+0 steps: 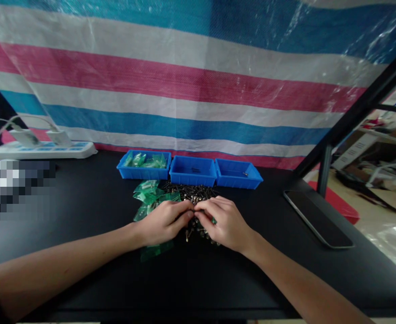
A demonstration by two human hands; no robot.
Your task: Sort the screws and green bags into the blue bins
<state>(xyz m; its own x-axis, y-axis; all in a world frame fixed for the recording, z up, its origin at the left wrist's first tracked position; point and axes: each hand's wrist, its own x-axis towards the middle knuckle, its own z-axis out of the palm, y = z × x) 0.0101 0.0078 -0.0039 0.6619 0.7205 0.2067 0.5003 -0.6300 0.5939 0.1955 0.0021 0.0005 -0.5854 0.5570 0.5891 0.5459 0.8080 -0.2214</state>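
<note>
My left hand (167, 220) and my right hand (225, 221) meet fingertip to fingertip over a pile of small dark and silvery screws (199, 192). Each pinches thumb against forefinger; whatever lies between the tips is too small to make out. Green plastic bags (147, 193) lie to the left of the pile, partly under my left hand. Behind the pile stand three blue bins in a row. The left bin (144, 173) holds green bags, the middle bin (193, 178) a few dark screws, and the right bin (238, 181) a small screw.
On the black table (93, 202), a phone (317, 219) lies at the right. A white power strip (46, 150) with plugs sits at the back left, near a pixelated patch. A striped plastic sheet (184, 90) hangs behind, and a black frame post (353, 108) rises on the right.
</note>
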